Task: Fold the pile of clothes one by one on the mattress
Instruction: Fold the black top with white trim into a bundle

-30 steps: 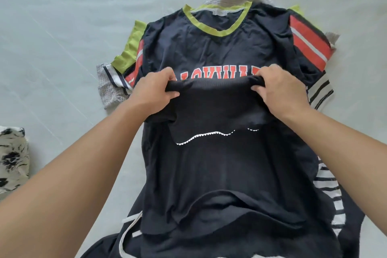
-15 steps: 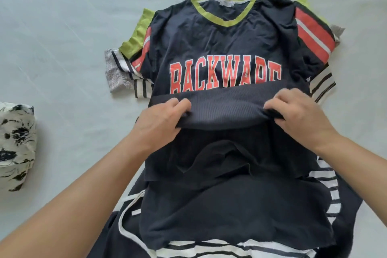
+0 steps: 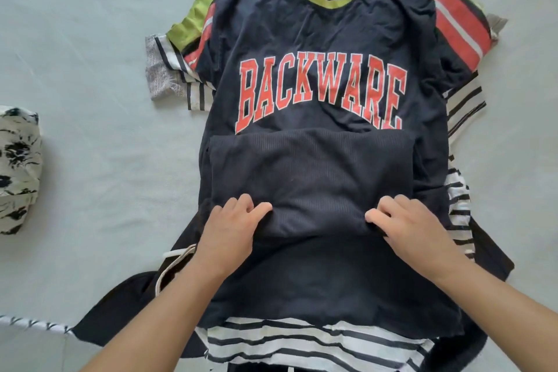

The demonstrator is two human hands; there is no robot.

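Two hands: low centre of the frame, both at the near edge of a folded dark ribbed garment [image 3: 311,178].
Left hand [image 3: 229,229]: fingers curled, gripping the garment's near-left corner, thumb tucked beside the fold.
Right hand [image 3: 410,229]: fingers bent onto the near-right corner, thumb under the edge; it appears to pinch the cloth.
Ribbed garment: a compact rectangle at mid-frame, lying on the pile, its far edge touching the bottom of the red lettering.
Beneath it: a navy jersey [image 3: 317,39] with a lime collar and red-striped sleeves, spread flat and reaching the upper frame.
Striped top [image 3: 302,344]: white with dark bands, showing at the bottom edge and along the right side of the pile.
Mattress [image 3: 90,39]: pale sheet around the pile, filling the left and upper frame.
Floral bundle [image 3: 18,169]: far left edge, well apart from the pile, seemingly already folded.
Risk: lifting by two corners only, the unsupported middle may sag and the fold spring open.
Second risk: fingers reaching under the edge could snag the jersey below and drag it along, disturbing the stack.
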